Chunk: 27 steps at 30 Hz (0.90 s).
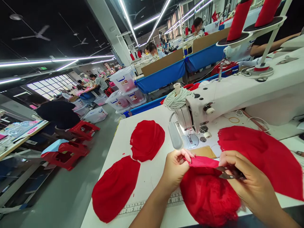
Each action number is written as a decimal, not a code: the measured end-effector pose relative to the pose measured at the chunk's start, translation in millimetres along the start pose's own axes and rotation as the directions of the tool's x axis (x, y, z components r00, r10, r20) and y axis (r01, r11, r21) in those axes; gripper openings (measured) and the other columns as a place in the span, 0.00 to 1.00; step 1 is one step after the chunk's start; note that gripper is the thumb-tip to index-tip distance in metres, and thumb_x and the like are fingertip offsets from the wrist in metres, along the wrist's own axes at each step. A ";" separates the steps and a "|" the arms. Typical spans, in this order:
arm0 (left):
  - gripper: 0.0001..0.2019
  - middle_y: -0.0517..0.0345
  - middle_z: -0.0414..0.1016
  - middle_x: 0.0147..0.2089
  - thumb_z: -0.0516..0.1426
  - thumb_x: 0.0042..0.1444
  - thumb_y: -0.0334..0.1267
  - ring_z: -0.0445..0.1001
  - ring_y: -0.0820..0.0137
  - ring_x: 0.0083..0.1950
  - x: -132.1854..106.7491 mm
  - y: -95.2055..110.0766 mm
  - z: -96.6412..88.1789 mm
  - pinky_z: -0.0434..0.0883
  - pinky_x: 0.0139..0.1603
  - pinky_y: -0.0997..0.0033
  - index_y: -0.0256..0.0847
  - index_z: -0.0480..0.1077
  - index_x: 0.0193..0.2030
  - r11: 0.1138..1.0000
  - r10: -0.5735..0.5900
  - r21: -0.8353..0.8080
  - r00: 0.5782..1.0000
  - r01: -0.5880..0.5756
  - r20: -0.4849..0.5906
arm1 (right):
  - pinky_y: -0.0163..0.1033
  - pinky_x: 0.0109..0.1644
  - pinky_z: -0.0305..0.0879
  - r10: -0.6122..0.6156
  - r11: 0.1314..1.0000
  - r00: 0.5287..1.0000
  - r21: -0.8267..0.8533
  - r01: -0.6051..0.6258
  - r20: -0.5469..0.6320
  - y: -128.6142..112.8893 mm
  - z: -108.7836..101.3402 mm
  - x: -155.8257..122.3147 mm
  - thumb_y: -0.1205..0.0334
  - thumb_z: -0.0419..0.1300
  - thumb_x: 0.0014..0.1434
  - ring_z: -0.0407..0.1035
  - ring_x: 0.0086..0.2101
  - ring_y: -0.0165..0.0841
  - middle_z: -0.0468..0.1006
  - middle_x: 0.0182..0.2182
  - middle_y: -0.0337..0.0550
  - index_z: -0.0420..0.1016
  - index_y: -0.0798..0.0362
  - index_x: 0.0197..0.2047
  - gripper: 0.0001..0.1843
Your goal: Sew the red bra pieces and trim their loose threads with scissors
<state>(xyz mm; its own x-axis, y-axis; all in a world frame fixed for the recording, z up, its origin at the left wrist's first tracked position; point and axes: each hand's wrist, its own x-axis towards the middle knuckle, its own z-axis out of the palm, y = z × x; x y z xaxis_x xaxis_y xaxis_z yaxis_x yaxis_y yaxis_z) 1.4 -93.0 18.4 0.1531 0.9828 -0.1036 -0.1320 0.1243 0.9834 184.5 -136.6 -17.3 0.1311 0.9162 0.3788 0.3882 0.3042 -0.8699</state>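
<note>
My left hand [175,167] is closed, pinching the top edge of a gathered red fabric piece [209,193] between thumb and fingers. The piece hangs over the table's front edge, with frayed or fluffy material on its lower right side. My right hand [254,183] is wrapped round dark thread snips [231,173], whose blades point left at the fabric's edge. Its fingertips are close to the right end of that edge; whether they also grip the cloth I cannot tell. Just beyond both hands is the sewing machine's presser foot and needle plate [192,141].
Two red fabric pieces [148,139] [116,190] lie at the table's left, and a larger red stack [261,158] at the right. The white sewing machine [242,91] spans the back. Clear bins [123,79] and red stools [65,153] stand beyond, with people seated at other tables.
</note>
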 end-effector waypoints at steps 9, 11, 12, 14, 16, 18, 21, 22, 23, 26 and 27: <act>0.09 0.56 0.73 0.35 0.56 0.42 0.23 0.77 0.61 0.46 -3.9 -7.7 0.2 0.71 0.50 0.61 0.40 0.68 0.19 0.969 0.204 0.138 0.978 -0.207 0.033 | 0.30 0.33 0.70 0.139 0.974 0.990 0.180 -0.138 0.009 15.8 -7.2 2.3 0.61 0.62 0.52 0.72 0.35 0.34 0.76 0.36 0.42 0.72 0.47 0.31 0.02; 0.09 0.55 0.73 0.36 0.55 0.43 0.23 0.77 0.60 0.47 -5.1 -8.2 0.9 0.71 0.49 0.61 0.40 0.68 0.19 0.950 0.250 0.177 0.967 -0.256 0.054 | 0.29 0.34 0.69 0.129 0.972 0.991 0.204 -0.120 -0.030 14.1 -7.8 4.2 0.63 0.62 0.52 0.72 0.34 0.32 0.75 0.34 0.41 0.71 0.48 0.29 0.03; 0.09 0.55 0.73 0.36 0.55 0.44 0.23 0.77 0.60 0.48 -5.5 -8.1 1.2 0.71 0.49 0.61 0.40 0.68 0.20 0.944 0.264 0.188 0.963 -0.271 0.062 | 0.28 0.33 0.68 0.120 0.972 0.992 0.207 -0.110 -0.038 12.0 -8.0 5.0 0.63 0.62 0.52 0.72 0.33 0.31 0.75 0.34 0.40 0.70 0.48 0.27 0.05; 0.10 0.55 0.73 0.36 0.55 0.46 0.23 0.77 0.60 0.47 -5.8 -7.6 1.8 0.72 0.49 0.60 0.40 0.68 0.20 0.937 0.280 0.200 0.958 -0.288 0.066 | 0.27 0.32 0.67 0.102 0.974 0.993 0.208 -0.088 -0.057 7.4 -8.3 5.8 0.64 0.61 0.52 0.72 0.31 0.30 0.75 0.32 0.40 0.68 0.49 0.24 0.07; 0.10 0.56 0.72 0.35 0.55 0.47 0.23 0.77 0.60 0.47 -5.8 -7.0 2.0 0.72 0.50 0.60 0.40 0.68 0.20 0.932 0.292 0.204 0.955 -0.298 0.062 | 0.26 0.31 0.66 0.086 0.975 0.994 0.208 -0.071 -0.061 5.0 -8.9 5.4 0.65 0.61 0.52 0.71 0.30 0.29 0.74 0.32 0.40 0.68 0.48 0.23 0.08; 0.10 0.56 0.72 0.35 0.55 0.47 0.23 0.78 0.61 0.47 -5.7 -6.7 2.0 0.72 0.51 0.59 0.40 0.68 0.20 0.930 0.301 0.203 0.952 -0.306 0.059 | 0.26 0.31 0.66 0.078 0.976 0.996 0.207 -0.068 -0.042 6.6 -9.6 4.2 0.65 0.61 0.52 0.70 0.30 0.29 0.74 0.32 0.39 0.68 0.48 0.23 0.08; 0.10 0.56 0.72 0.35 0.55 0.46 0.23 0.77 0.61 0.47 -5.7 -6.9 1.9 0.72 0.50 0.60 0.40 0.68 0.20 0.929 0.304 0.203 0.951 -0.309 0.057 | 0.27 0.32 0.66 0.085 0.975 0.996 0.205 -0.082 -0.004 12.9 -10.6 2.5 0.66 0.60 0.53 0.70 0.31 0.30 0.73 0.34 0.40 0.67 0.48 0.24 0.08; 0.10 0.56 0.72 0.35 0.55 0.46 0.22 0.77 0.61 0.47 -5.7 -6.9 2.0 0.72 0.50 0.61 0.40 0.68 0.20 0.930 0.300 0.203 0.952 -0.305 0.056 | 0.28 0.33 0.67 0.090 0.975 0.996 0.206 -0.088 -0.003 14.7 -10.8 2.3 0.66 0.60 0.53 0.70 0.32 0.30 0.73 0.34 0.40 0.67 0.48 0.24 0.08; 0.10 0.56 0.72 0.34 0.55 0.45 0.22 0.77 0.62 0.46 -5.7 -6.8 2.1 0.72 0.49 0.62 0.40 0.68 0.19 0.933 0.295 0.201 0.954 -0.299 0.053 | 0.28 0.33 0.67 0.094 0.974 0.996 0.206 -0.091 -0.004 15.9 -10.8 2.1 0.66 0.61 0.53 0.70 0.32 0.30 0.73 0.34 0.40 0.67 0.48 0.24 0.08; 0.09 0.58 0.73 0.33 0.56 0.43 0.21 0.76 0.66 0.41 -5.7 -6.0 2.8 0.72 0.44 0.68 0.40 0.70 0.23 0.955 0.230 0.182 0.972 -0.233 0.034 | 0.28 0.34 0.68 0.115 0.971 0.993 0.211 -0.110 -0.014 16.4 -9.8 2.0 0.63 0.62 0.54 0.71 0.32 0.31 0.73 0.34 0.40 0.68 0.48 0.25 0.08; 0.10 0.59 0.73 0.33 0.57 0.43 0.21 0.75 0.68 0.38 -5.6 -5.4 3.0 0.71 0.42 0.70 0.40 0.73 0.28 0.967 0.186 0.175 0.982 -0.187 0.024 | 0.28 0.34 0.68 0.130 0.969 0.991 0.212 -0.125 -0.013 15.9 -9.1 1.9 0.61 0.62 0.55 0.71 0.33 0.31 0.74 0.34 0.40 0.69 0.48 0.26 0.07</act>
<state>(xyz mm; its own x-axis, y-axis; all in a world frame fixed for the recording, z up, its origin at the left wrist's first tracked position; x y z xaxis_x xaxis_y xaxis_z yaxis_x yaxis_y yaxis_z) 4.2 -99.6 14.0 0.1493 0.9852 0.0846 0.0148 -0.0877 0.9960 199.2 -132.3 -27.5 0.1924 0.9445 0.2661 0.1660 0.2359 -0.9575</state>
